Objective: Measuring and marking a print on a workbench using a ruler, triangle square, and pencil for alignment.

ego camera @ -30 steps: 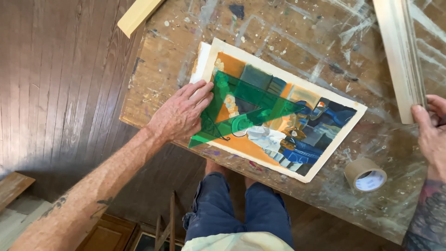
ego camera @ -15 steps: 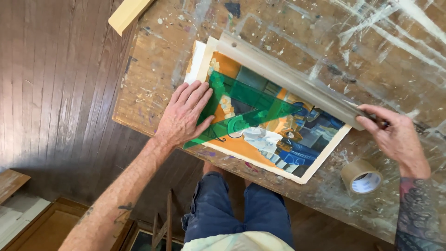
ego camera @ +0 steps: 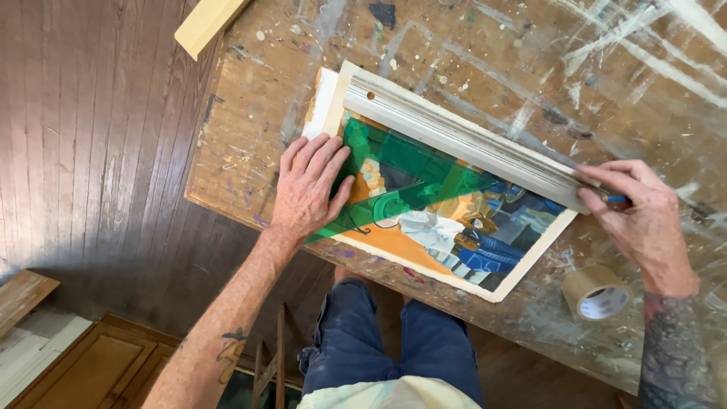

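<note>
A colourful painting [ego camera: 447, 220] in green, orange and blue lies on a paint-spattered wooden table [ego camera: 485, 60]. My left hand [ego camera: 309, 185] presses flat on its left part, fingers spread. A long pale wooden moulding strip [ego camera: 462, 140] lies along the painting's upper edge. My right hand [ego camera: 640, 220] grips the right end of that strip, and a small blue tip shows between its fingers.
A roll of brown tape [ego camera: 598, 291] sits near the table's front edge, below my right hand. A pale wood block [ego camera: 208, 23] rests at the table's top left corner. Dark plank floor [ego camera: 83, 144] lies to the left; my legs in blue trousers [ego camera: 394, 348] are under the table.
My right hand brought the moulding strip from the right side of the table and laid it along the painting's upper edge. The left hand stayed pressed on the painting.
</note>
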